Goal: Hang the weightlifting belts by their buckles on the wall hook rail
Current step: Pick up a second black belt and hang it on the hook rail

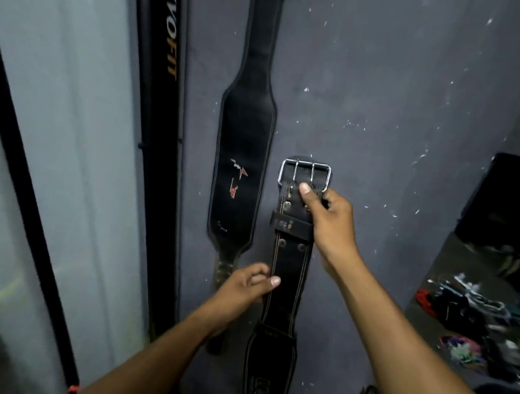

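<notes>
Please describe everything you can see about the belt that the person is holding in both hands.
The held belt is black, leather-like, with pale stitching along both edges and metal rivets. It is held upright in front of the grey wall, with the silver double-prong buckle on top. The right hand grips it just under the buckle; the left hand pinches its left edge lower down. A keeper loop crosses it, and its wider lower part bears pale lettering, too blurred to read.

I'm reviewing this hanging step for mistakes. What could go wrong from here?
The hook rail is out of view above, so the buckle may miss its hook. The right hand pinches just below the buckle and the left hand only its edge; the held belt could slip or knock the hanging belt.
</notes>
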Demonstrator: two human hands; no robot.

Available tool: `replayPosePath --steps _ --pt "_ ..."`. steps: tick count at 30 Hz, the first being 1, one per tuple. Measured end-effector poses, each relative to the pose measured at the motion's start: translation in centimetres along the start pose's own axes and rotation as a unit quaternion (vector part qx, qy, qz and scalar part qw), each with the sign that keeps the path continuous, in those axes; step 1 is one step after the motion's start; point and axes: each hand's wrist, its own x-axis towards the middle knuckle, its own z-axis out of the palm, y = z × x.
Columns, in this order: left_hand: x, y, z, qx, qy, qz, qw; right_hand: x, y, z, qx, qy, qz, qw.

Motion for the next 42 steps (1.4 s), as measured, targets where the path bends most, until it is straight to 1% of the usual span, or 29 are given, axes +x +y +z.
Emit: replayPosePath --steps 2,4,6,8,10,12,14,17,19,21,24,25,27,29,31,34,38,40,42 --pt "0.9 2.0 -0.1 -0.033 -0.009 0.035 0.999 0.2 -0.7 0.8 -0.017 -0.011 -0.004 1.000" --pt "1.8 3.8 -0.4 -0.040 0.001 0.080 0.996 -0.1 -0.7 1.5 -0.028 -0.022 0.003 0.999" --pt "2.5 5.3 -0.9 -0.040 0.023 0.114 0.992 -0.7 -0.3 2.0 -0.043 -0.031 0.016 0.998" --pt "2.8 6.3 -1.5 -0.023 0.024 0.136 0.990 -1.2 0.0 2.2 -0.046 -0.030 0.036 0.998" --pt "2.9 6.7 -1.8 -0.005 0.010 0.142 0.990 -1.6 0.1 2.1 -0.038 -0.026 0.059 0.997" --pt "3.0 6.6 -1.9 0.000 0.006 0.146 0.989 -2.4 0.5 1.9 -0.056 -0.029 0.066 0.996" --pt "3.3 6.8 -2.3 -0.006 0.019 0.151 0.988 -4.1 1.6 1.8 -0.089 -0.040 0.079 0.992" --pt "4.3 7.7 -3.3 -0.023 0.055 0.159 0.985 -7.9 5.5 1.4 -0.106 -0.063 0.149 0.981" --pt "4.9 8.6 -3.9 -0.038 0.070 0.162 0.983 -10.5 8.2 1.2 -0.112 -0.099 0.205 0.967" --pt "5.0 9.4 -4.3 -0.065 0.056 0.155 0.984 -12.7 10.6 1.3 -0.132 -0.146 0.249 0.948" --pt "4.7 10.5 -4.4 -0.125 0.016 0.138 0.982 -14.7 12.9 2.3 -0.148 -0.206 0.270 0.929" --pt "4.6 10.8 -4.3 -0.138 0.008 0.135 0.981 -15.1 13.1 2.9 -0.138 -0.211 0.275 0.928" --pt "4.5 11.3 -4.2 -0.152 -0.002 0.139 0.978 -15.2 12.8 4.1 -0.102 -0.195 0.286 0.933" --pt "4.5 11.3 -4.6 -0.154 -0.008 0.139 0.978 -14.4 11.9 5.1 -0.062 -0.145 0.274 0.949" --pt "4.4 11.0 -5.2 -0.143 -0.005 0.142 0.979 -12.9 10.2 5.9 -0.030 -0.091 0.239 0.966" --pt "4.1 10.4 -5.6 -0.094 -0.004 0.143 0.985 -9.7 6.7 6.6 0.002 -0.046 0.166 0.985" --pt "3.7 10.2 -5.5 0.003 -0.013 0.120 0.993 -6.2 3.0 6.7 0.040 -0.034 0.126 0.991" --pt "3.8 10.8 -5.8 -0.019 -0.041 0.122 0.991 -5.2 2.1 6.4 0.045 -0.039 0.119 0.991" --pt "3.4 11.4 -6.2 -0.083 -0.085 0.118 0.986 -4.3 1.0 6.0 0.051 -0.036 0.119 0.991"
